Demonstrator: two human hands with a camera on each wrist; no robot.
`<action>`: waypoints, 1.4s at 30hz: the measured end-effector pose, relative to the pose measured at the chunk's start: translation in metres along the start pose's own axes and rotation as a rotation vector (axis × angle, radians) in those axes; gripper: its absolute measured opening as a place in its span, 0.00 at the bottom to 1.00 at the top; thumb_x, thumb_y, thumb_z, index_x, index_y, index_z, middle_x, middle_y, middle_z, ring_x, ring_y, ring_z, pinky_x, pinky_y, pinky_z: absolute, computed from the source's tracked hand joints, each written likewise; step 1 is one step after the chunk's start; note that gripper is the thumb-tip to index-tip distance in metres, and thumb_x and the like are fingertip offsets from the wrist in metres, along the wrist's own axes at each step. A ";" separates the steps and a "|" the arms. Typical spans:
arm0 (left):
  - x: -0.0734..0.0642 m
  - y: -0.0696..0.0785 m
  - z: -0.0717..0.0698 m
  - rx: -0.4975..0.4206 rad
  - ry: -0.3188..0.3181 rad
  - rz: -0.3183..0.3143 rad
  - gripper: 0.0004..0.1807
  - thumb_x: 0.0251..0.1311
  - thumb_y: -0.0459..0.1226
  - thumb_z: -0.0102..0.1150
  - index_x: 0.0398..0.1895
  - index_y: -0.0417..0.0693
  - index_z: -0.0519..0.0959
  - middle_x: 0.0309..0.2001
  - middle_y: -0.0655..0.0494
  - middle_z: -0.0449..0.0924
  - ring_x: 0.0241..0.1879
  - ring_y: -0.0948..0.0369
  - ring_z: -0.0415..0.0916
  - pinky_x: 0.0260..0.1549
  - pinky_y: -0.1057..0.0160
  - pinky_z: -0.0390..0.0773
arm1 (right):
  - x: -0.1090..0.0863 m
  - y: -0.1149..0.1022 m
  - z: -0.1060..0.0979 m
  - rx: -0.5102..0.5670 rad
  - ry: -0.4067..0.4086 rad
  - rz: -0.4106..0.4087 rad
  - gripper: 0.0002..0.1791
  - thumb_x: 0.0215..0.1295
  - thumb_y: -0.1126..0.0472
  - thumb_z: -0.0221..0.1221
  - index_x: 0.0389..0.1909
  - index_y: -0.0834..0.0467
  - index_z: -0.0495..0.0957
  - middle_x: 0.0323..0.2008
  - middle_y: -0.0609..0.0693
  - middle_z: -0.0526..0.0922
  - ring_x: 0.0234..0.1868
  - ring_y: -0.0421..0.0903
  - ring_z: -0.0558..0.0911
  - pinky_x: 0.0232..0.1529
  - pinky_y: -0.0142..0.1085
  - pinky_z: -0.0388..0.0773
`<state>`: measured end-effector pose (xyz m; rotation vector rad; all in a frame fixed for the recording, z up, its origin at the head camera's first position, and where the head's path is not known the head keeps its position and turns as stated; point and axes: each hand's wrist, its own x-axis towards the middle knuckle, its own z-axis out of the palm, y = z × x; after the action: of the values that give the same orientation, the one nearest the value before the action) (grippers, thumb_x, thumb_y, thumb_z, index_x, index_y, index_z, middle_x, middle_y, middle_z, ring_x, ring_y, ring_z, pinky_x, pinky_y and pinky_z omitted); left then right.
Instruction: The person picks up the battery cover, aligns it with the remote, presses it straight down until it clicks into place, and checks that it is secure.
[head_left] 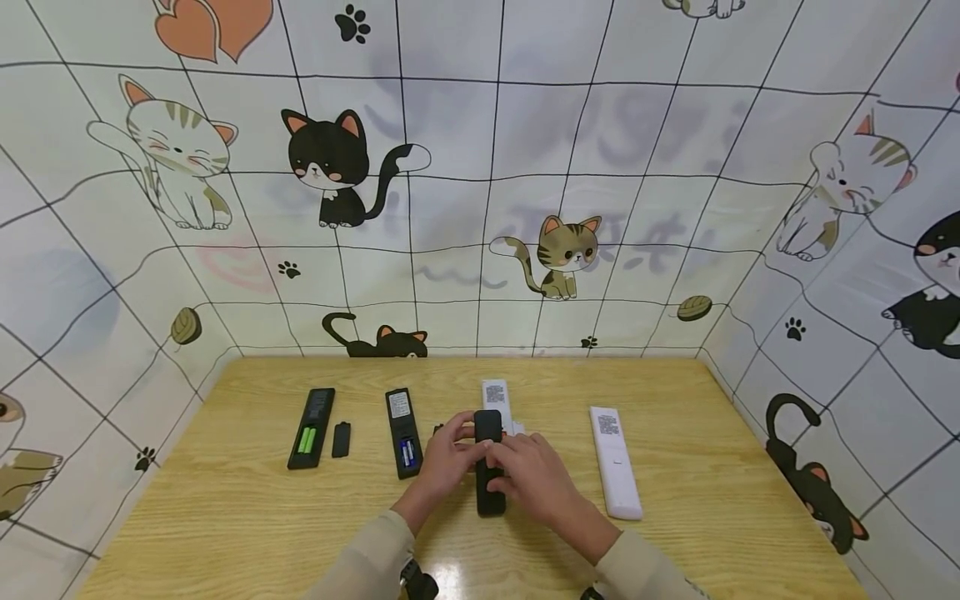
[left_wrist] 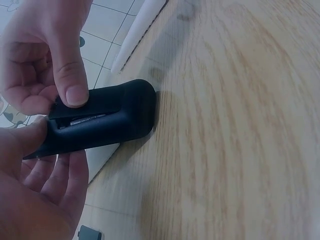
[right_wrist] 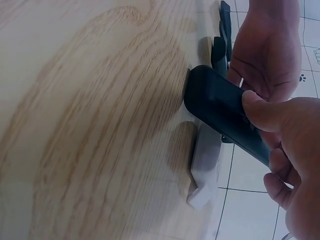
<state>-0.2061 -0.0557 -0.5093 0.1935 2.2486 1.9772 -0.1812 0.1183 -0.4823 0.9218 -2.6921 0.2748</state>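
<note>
1. Left wrist view: black remote (left_wrist: 131, 116) is between left hand (left_wrist: 42, 195) and right hand (left_wrist: 55, 55). Left grip holds its far part, thumb at one side, fingers curled beneath, presumably to steady the body.
2. Same view: right grip pinches the raised end of the cover (left_wrist: 100, 103), thumb on top. Cover stands ajar; a cell (left_wrist: 87, 120) shows in the gap. Edge hold likely gives leverage. Cannot tell whether the cover is coming off or going on.
3. Right wrist view: right thumb lies along the remote's upper face, fingers curled at its side; gap hidden here. Rounded end points down toward the counter (right_wrist: 90, 125); contact unclear. Beyond lies a white remote (right_wrist: 207, 152), a white piece (right_wrist: 201, 196) at its end.
4. Head view: remote is mid-counter, lengthwise to the person. To the left lie a green-celled remote (head_left: 318, 408), a spare cover (head_left: 341, 439) and a blue-celled remote (head_left: 401, 425); right, a second white remote (head_left: 617, 467). Spacing probably keeps parts sorted.
5. Same view: counter is pale wood grain, glare at front. Wall (head_left: 450, 108) behind and at both sides: white, black grid lines, cartoon cats.
</note>
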 end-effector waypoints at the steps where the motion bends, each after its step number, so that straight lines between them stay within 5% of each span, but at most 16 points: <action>1: 0.000 0.000 0.000 0.002 0.001 -0.004 0.30 0.64 0.39 0.61 0.69 0.50 0.67 0.55 0.40 0.80 0.47 0.50 0.84 0.37 0.58 0.84 | 0.000 0.000 0.000 0.002 -0.002 0.001 0.17 0.49 0.45 0.72 0.33 0.46 0.76 0.28 0.37 0.75 0.33 0.37 0.75 0.36 0.34 0.67; 21: 0.001 0.000 0.001 0.003 0.013 -0.030 0.32 0.63 0.40 0.63 0.69 0.48 0.66 0.55 0.41 0.80 0.47 0.50 0.84 0.37 0.58 0.84 | -0.002 -0.001 0.004 -0.042 0.004 0.025 0.16 0.50 0.46 0.71 0.36 0.45 0.78 0.31 0.37 0.82 0.31 0.38 0.72 0.34 0.31 0.66; 30: 0.000 0.003 0.001 0.000 0.012 -0.023 0.32 0.63 0.39 0.62 0.70 0.46 0.65 0.56 0.38 0.79 0.48 0.48 0.83 0.37 0.56 0.84 | -0.004 -0.001 -0.001 -0.038 0.074 0.015 0.16 0.51 0.46 0.71 0.37 0.45 0.79 0.29 0.37 0.83 0.28 0.36 0.71 0.32 0.31 0.67; 35: 0.002 0.002 0.000 -0.022 0.004 -0.031 0.31 0.64 0.35 0.61 0.69 0.43 0.65 0.55 0.35 0.78 0.47 0.47 0.83 0.38 0.54 0.84 | -0.001 0.005 -0.011 0.128 0.010 0.217 0.16 0.54 0.44 0.68 0.35 0.49 0.76 0.26 0.39 0.77 0.27 0.36 0.69 0.31 0.30 0.68; 39: 0.000 0.004 0.000 -0.033 -0.001 -0.041 0.32 0.63 0.37 0.62 0.69 0.45 0.65 0.55 0.37 0.78 0.47 0.49 0.83 0.38 0.55 0.84 | 0.000 0.013 -0.013 0.370 -0.107 0.408 0.25 0.56 0.43 0.68 0.47 0.54 0.76 0.34 0.45 0.78 0.29 0.38 0.70 0.29 0.31 0.67; 42: -0.002 0.004 0.000 -0.042 -0.006 -0.038 0.33 0.63 0.39 0.63 0.70 0.46 0.64 0.56 0.38 0.78 0.47 0.50 0.83 0.38 0.55 0.84 | 0.001 0.018 -0.013 0.511 -0.181 0.446 0.31 0.56 0.44 0.68 0.55 0.58 0.74 0.40 0.49 0.80 0.32 0.41 0.73 0.32 0.34 0.70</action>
<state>-0.2044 -0.0553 -0.5056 0.1510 2.1884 1.9999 -0.1908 0.1352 -0.4712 0.4536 -3.0327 1.0569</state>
